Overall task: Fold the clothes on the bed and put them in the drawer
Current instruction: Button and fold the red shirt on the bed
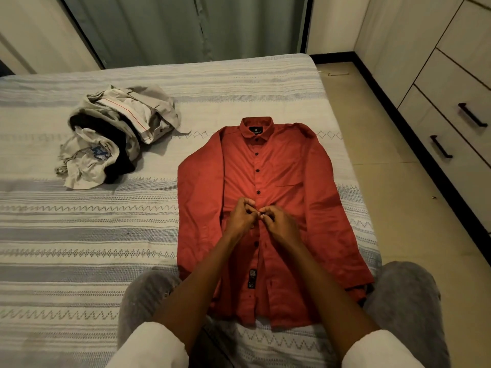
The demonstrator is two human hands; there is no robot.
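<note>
1. On the striped bed [79, 248], the red button-up shirt [287, 168] lies flat, front up.
2. Your left hand [240, 217] and right hand [280, 224] both pinch its button placket mid-chest.
3. Crumpled clothes pile [111, 139] sits far-left; drawers [451, 123] right.

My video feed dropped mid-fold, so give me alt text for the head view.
Both hands, left hand and right hand, pinch the button placket at the middle of a red shirt laid flat, front up, on a striped bed. A pile of unfolded clothes lies to the shirt's left; closed drawers stand on the right.
</note>
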